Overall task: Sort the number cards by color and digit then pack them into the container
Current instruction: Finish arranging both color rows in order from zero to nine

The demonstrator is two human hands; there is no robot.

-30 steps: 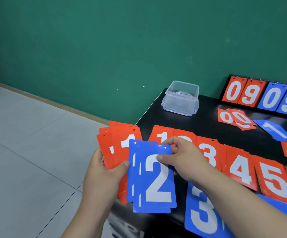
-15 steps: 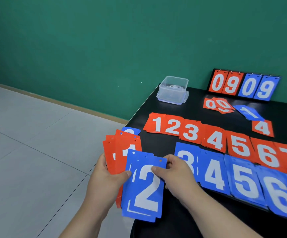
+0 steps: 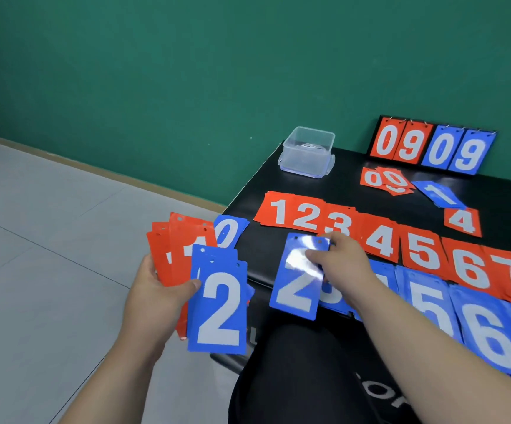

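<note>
A fan of cards (image 3: 217, 310), red ones behind and blue 2s in front, is gripped by the left hand (image 3: 156, 298), with the thumb laid across the front card. A single blue 2 card (image 3: 294, 280) is pinched near its top edge by the curled fingers of the right hand (image 3: 340, 264), over the left end of the blue row (image 3: 431, 304). Whether it touches the table (image 3: 355, 169) cannot be told. If it is released tilted, the row's first pile at its three o'clock could be covered or nudged out of order. The fan, held beyond the table edge at nine o'clock, could be spilled onto the floor (image 3: 49, 240) if the thumb is loosened. The container (image 3: 307, 151) stands at twelve o'clock from the right hand, with no cards seen inside.
</note>
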